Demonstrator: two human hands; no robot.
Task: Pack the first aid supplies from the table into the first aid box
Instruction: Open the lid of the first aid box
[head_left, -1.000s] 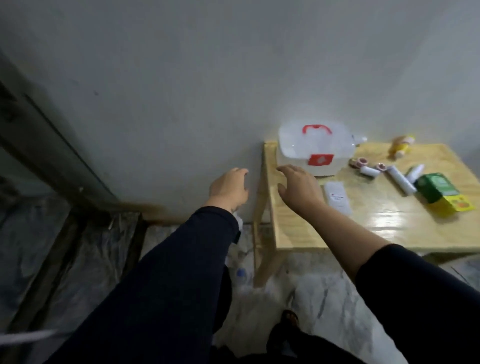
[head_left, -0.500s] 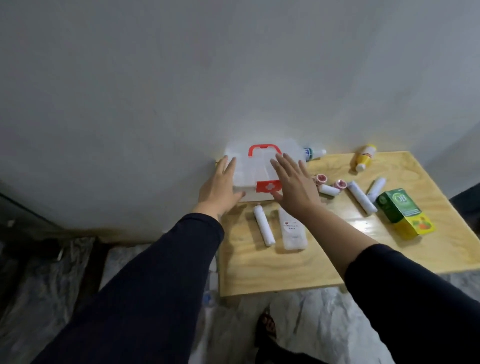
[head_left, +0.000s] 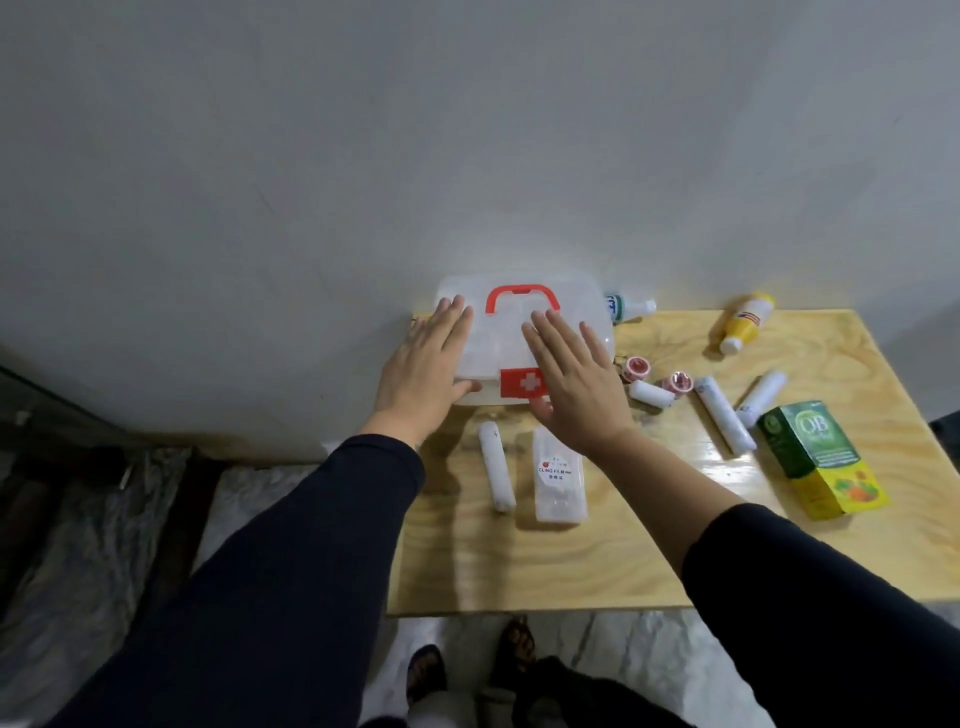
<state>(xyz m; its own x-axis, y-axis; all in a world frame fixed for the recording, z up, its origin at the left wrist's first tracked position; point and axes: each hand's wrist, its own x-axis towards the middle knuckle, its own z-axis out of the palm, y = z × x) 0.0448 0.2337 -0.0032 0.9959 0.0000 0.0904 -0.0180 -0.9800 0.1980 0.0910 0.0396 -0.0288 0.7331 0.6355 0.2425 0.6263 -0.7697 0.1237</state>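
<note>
The translucent first aid box (head_left: 509, 332), with a red handle and a red cross latch, stands closed at the back left of the wooden table (head_left: 623, 561). My left hand (head_left: 426, 369) lies flat on the box's left end, thumb at its front edge. My right hand (head_left: 571, 379) rests flat on the lid's right part, fingers spread. In front of the box lie a white bandage roll (head_left: 496, 465) and a clear packet (head_left: 558, 475). To the right are tape rolls (head_left: 638, 368), more white rolls (head_left: 724, 415), a green-yellow carton (head_left: 818, 457), a yellow bottle (head_left: 743, 322) and a white bottle (head_left: 628, 306).
The table stands against a grey wall (head_left: 467, 156). Its left edge is just beside the box, with plastic-covered floor (head_left: 78, 571) below. My feet (head_left: 467, 670) show under the table's front edge.
Both hands have moved forward onto the box's lid and flattened there. The view has shifted right and down, bringing the whole table into sight.
</note>
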